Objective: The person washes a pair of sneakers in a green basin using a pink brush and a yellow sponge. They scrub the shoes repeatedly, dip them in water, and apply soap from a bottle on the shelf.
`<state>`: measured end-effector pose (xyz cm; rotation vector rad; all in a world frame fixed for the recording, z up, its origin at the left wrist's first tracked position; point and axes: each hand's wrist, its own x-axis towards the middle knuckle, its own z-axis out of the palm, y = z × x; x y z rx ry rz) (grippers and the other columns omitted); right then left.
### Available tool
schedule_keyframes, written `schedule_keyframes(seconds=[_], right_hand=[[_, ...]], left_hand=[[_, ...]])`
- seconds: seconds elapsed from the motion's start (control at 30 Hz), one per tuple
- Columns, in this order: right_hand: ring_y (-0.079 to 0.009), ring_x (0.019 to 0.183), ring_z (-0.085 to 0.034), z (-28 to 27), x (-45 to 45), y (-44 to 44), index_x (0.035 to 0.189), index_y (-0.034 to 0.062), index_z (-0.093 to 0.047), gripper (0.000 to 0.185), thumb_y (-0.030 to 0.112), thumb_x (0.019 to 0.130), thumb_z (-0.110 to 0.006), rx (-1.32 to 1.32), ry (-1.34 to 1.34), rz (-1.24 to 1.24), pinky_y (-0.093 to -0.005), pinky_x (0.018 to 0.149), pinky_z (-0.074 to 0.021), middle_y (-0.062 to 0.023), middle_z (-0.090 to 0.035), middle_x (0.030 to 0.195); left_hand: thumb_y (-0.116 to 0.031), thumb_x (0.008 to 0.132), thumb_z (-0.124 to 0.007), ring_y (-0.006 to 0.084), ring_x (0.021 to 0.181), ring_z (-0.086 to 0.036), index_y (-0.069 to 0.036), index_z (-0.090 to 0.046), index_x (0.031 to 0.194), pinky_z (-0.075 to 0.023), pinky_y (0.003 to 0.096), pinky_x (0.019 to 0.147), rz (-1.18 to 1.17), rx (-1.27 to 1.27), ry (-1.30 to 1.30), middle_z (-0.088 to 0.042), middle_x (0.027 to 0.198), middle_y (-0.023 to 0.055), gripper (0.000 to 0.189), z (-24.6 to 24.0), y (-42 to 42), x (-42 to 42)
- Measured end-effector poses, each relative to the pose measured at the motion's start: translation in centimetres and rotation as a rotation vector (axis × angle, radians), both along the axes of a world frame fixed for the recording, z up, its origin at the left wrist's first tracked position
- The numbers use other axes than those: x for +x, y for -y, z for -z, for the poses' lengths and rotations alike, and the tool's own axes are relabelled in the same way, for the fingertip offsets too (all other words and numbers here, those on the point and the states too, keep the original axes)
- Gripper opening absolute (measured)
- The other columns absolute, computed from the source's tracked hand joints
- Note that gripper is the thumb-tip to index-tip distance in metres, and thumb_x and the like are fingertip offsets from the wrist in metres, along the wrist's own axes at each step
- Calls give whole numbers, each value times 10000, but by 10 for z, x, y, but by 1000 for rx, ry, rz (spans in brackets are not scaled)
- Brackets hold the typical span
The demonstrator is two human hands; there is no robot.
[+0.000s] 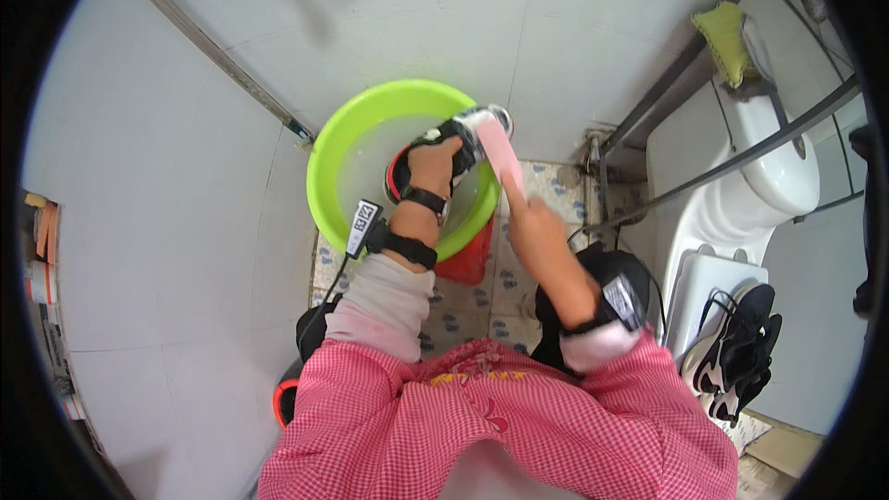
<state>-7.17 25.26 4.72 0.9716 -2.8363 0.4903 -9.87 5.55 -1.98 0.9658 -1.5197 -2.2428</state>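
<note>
A black and white shoe with a red-edged opening (pixel 443 137) is held over the lime-green plastic basin (pixel 321 182). My left hand (pixel 432 165) grips it near its middle, the toe pointing up and right past the basin's rim. In my right hand (pixel 536 226) is a pink brush (pixel 497 147), its far end lying against the shoe's toe. The brush's bristles are turned away from me and hidden. Cloudy whitish water (pixel 364 153) stands in the basin beneath the shoe.
A red object (pixel 469 258) shows under the basin's near edge. To the right, a white toilet (pixel 701 212) bears a pair of black and white shoes (pixel 746 333). A dark metal frame (pixel 729 153) crosses in front of its tank. A pole (pixel 222 59) leans along the left wall.
</note>
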Motion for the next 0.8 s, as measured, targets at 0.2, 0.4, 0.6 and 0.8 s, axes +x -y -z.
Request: schedule_keyframes(seconds=[0.2, 0.4, 0.6, 0.8], right_hand=[[-321, 563, -610, -1, -15, 10, 1363, 131, -417, 544, 57, 828, -477, -122, -58, 56, -436, 488, -480, -177, -581, 652], [-403, 584, -575, 12, -45, 21, 1316, 173, -464, 391, 172, 930, -406, -322, 12, 91, -469, 546, -469, -240, -592, 712], [-418, 700, -619, 28, -17, 3, 1362, 197, -411, 420, 209, 944, -380, -540, 172, 32, -482, 624, -498, -298, -598, 803], [-441, 705, -588, 20, -29, 13, 1357, 145, -420, 429, 212, 934, -427, -573, 356, 145, -486, 601, -466, -284, -587, 791]], left_hand=[[-182, 687, -757, 247, 843, -610, 94, -599, 1017, -484, 359, 752, -62, -51, 47, -635, 988, 162, 459, -4, -2, 2], [-140, 715, -720, 240, 819, -619, 65, -603, 1015, -493, 367, 715, 0, 190, 90, -646, 960, 138, 382, -13, 0, 8], [-95, 794, -656, 264, 774, -639, 61, -608, 982, -514, 395, 665, -25, 214, 20, -650, 938, 146, 249, -17, -3, 11], [-85, 791, -659, 256, 768, -645, 54, -609, 972, -520, 358, 668, -69, 48, 108, -655, 915, 143, 233, -31, -10, 11]])
